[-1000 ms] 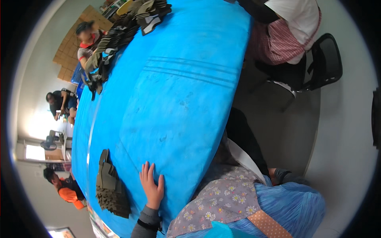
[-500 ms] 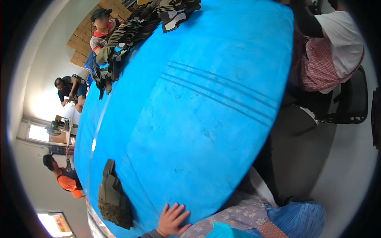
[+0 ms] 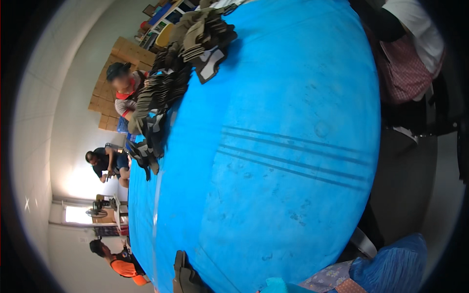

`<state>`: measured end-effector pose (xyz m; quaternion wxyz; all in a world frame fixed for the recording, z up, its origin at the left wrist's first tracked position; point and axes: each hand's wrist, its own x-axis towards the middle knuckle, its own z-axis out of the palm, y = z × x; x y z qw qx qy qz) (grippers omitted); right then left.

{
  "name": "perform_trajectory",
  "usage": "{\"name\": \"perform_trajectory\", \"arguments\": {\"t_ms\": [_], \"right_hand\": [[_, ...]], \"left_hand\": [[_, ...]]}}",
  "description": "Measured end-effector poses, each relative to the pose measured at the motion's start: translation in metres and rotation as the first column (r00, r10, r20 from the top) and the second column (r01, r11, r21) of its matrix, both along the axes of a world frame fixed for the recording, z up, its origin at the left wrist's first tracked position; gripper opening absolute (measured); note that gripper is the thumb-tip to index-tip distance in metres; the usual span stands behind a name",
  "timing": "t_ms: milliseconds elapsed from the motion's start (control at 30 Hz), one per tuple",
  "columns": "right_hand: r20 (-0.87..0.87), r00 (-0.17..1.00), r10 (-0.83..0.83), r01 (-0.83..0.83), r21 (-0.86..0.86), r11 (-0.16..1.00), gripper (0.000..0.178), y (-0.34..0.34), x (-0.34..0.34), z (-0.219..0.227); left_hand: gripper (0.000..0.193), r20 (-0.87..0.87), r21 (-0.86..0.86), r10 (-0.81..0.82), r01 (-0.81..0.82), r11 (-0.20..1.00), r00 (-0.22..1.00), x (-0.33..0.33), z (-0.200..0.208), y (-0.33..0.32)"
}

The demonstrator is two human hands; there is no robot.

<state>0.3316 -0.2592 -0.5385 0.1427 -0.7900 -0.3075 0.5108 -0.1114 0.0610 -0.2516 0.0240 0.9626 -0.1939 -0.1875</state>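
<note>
Neither my left hand nor my right hand shows at this moment. Closest to me, at the lower edge, lies a dark olive fabric piece [image 3: 186, 277], its near part cut off by the picture's edge. It rests on the blue-covered table [image 3: 273, 210]. Along the table's far left side are several overlapping stacks of olive and black cut pieces [image 3: 163, 90]. One grey-and-black piece [image 3: 211, 64] sits at the front of the upper stack.
A person in a cap [image 3: 124, 85] is beside the stacks. Two more people [image 3: 108, 163] [image 3: 122, 261] are beyond the left edge. Another person [image 3: 410, 68] is at the upper right. A blue bundle [image 3: 395, 263] and flowered cloth [image 3: 327, 276] are at the lower right. Cardboard boxes [image 3: 100, 93] stand behind.
The view has shifted, so the table and stacks appear lower. One hand, which lay flat with fingers spread on the table's near edge, has left the picture. The near olive piece is now partly cut off.
</note>
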Motion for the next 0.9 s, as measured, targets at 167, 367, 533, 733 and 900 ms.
{"name": "perform_trajectory", "arguments": {"t_ms": [167,367,533,733,900], "right_hand": [[-0.091,0.985,-0.145,0.142,-0.045,0.989,0.031,-0.003,-0.035,-0.012],[-0.142,0.955,-0.260,0.248,-0.096,0.964,0.031,-0.009,-0.035,-0.011],[-0.183,0.929,-0.322,0.294,-0.166,0.941,0.031,-0.037,-0.041,-0.006],[-0.194,0.905,-0.378,0.332,-0.232,0.914,0.031,-0.055,-0.021,0.010],[-0.173,0.897,-0.407,0.348,-0.290,0.891,0.031,-0.090,0.016,0.021]], "left_hand": [[0.043,0.027,-0.025,0.059,-0.058,0.998,0.998,0.007,0.008,0.012],[0.040,0.109,-0.056,0.190,-0.185,0.981,0.976,0.052,0.018,-0.012],[0.037,0.156,-0.107,0.336,-0.323,0.940,0.929,0.068,0.034,-0.051],[0.042,0.001,-0.315,0.511,-0.485,0.816,0.860,0.106,0.071,-0.081],[0.049,-0.334,-0.625,0.568,-0.628,0.463,0.752,0.091,0.066,-0.088]]}}
